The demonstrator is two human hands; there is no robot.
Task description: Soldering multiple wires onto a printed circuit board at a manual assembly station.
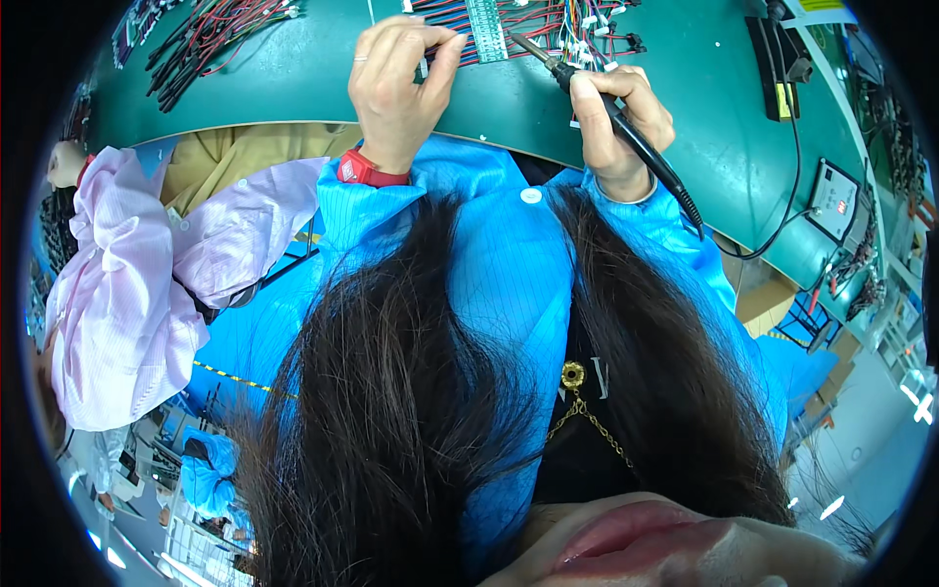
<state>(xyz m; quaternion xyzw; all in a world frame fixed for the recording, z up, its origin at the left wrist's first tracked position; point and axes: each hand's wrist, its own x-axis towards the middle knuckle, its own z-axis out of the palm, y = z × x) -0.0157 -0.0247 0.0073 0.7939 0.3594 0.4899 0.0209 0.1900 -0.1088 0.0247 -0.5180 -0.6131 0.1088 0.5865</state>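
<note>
My right hand (626,122) grips a soldering iron (626,132) with a black handle. Its metal tip points to the upper left, close to the right edge of a narrow green circuit board strip (486,31). Red, black and blue wires (445,18) run out from the strip's left side, and more wires with white connectors (587,24) spread from its right. My left hand (399,88) is just left of the board, thumb and forefinger bent toward each other over the wires. Whatever sits between those fingertips is too small to make out.
Loose red and black wires (201,44) lie in a bundle at the table's far left. A black iron stand (778,68) and a control box with a lit display (833,201) are on the right, the iron's cord trailing there. Someone in a pink coat (127,264) sits at left.
</note>
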